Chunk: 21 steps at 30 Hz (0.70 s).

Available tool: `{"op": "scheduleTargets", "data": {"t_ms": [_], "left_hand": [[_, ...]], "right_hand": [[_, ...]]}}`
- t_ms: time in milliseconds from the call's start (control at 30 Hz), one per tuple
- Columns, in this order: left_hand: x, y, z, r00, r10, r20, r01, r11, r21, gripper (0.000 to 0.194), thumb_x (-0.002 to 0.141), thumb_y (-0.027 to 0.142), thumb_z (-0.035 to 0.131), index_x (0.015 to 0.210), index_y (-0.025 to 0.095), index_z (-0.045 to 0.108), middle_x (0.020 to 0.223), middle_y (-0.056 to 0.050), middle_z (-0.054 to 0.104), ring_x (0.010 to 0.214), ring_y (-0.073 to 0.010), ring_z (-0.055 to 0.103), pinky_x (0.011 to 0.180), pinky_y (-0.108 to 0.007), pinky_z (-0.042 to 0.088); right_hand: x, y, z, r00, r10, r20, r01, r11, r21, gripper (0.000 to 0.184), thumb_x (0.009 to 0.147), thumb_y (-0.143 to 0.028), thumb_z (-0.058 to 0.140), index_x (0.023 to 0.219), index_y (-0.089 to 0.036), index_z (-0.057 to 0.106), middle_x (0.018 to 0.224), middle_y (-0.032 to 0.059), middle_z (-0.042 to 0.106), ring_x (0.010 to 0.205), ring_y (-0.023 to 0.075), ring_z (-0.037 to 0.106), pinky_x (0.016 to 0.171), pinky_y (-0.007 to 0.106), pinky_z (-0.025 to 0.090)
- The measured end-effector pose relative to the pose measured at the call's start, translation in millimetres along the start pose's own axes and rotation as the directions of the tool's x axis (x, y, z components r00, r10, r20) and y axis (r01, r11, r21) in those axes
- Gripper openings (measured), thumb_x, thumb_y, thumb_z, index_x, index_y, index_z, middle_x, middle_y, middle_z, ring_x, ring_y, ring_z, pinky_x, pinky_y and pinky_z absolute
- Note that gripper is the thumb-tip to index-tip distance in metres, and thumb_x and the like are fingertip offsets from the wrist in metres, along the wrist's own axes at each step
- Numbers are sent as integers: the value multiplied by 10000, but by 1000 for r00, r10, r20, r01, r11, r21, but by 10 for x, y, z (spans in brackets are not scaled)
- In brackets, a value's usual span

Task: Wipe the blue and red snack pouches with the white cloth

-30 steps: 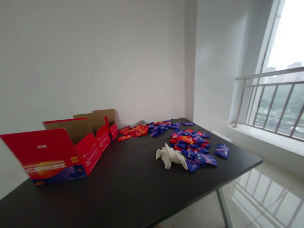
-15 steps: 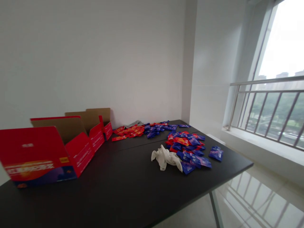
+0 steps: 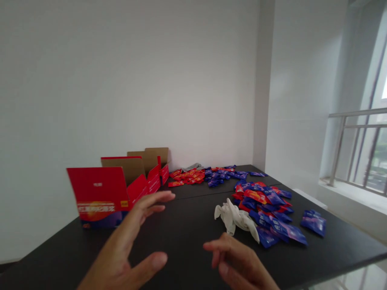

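Two hands up over the near edge of the black table (image 3: pixel 181 257), both empty. Left hand (image 3: pixel 127 245) spread wide, palm turned inward, fingertips toward the red box (image 3: pixel 99 195). Right hand (image 3: pixel 242 266) loosely curled, fingers apart, gripping nothing.

Nearest thing to the right hand: a crumpled white glove (image 3: pixel 234 216), lying flat on the table just beyond the fingertips, not touched. It butts against the near pile of packets (image 3: pixel 267 209), small blue and red sachets heaped loosely, some overlapping. A couple of blue packets (image 3: pixel 313 221) sit apart to the right, near the table's right edge.

Open room: bare tabletop between the two hands and on to the box, nothing in the way. Right edge of the table drops off just past the stray packets.

Red box stands open at left, flaps up, brown inside, just beyond the left fingertips, no contact. Second open box (image 3: pixel 155 169) behind it. Far pile of packets (image 3: pixel 205 176) spreads along the back of the table by the wall, well apart from both hands.
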<state>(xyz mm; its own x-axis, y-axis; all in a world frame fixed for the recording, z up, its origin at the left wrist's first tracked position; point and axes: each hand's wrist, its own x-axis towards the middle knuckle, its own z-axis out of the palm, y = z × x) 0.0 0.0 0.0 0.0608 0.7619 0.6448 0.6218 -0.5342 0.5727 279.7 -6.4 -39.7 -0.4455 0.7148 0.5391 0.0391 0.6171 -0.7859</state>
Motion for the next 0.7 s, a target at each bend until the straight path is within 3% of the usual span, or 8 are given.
{"op": "scheduleTargets", "data": {"t_ms": [100,200,300,500,700], "left_hand": [[75,-306,429,988,-9,151,14,1000,-28,583,845,500,570,1372,342,376,1407,-16,485,1247,-268,500,1014,-398,455],[84,-810,823,985,-64,162,71,997,-40,441,891,429,516,1302,282,453,1312,-53,567,1226,-248,526,1024,-410,446],[106,-1195,1077,982,-95,164,103,994,-40,404,876,408,531,1248,256,497,1210,-59,631,1144,-235,590,965,-403,490],[190,-1496,1387,983,-90,160,94,995,-17,370,859,339,549,1217,253,516,1134,-42,655,1059,-195,626,957,-363,493],[183,-1703,1476,982,-94,162,91,996,27,342,885,348,516,1216,265,520,1113,-36,658,1038,-205,632,943,-358,498]], "right_hand": [[102,346,-314,979,126,-157,-144,984,-109,345,919,-490,484,1178,-315,629,924,38,601,895,207,564,826,347,459],[302,801,-612,974,182,-132,-203,964,-172,384,908,-449,485,1205,-243,613,856,29,575,761,177,544,683,282,447],[605,1308,-861,971,211,-109,-235,922,-307,354,883,-350,481,1154,-188,639,804,25,577,719,165,533,634,256,416],[1230,2096,-1213,911,387,-142,-392,711,-584,372,811,-144,456,1125,-152,655,723,15,621,695,165,579,644,249,422],[1686,2616,-1475,851,454,-263,-494,525,-693,322,848,-138,575,1169,-132,604,1008,82,654,956,207,609,867,322,445]]}}
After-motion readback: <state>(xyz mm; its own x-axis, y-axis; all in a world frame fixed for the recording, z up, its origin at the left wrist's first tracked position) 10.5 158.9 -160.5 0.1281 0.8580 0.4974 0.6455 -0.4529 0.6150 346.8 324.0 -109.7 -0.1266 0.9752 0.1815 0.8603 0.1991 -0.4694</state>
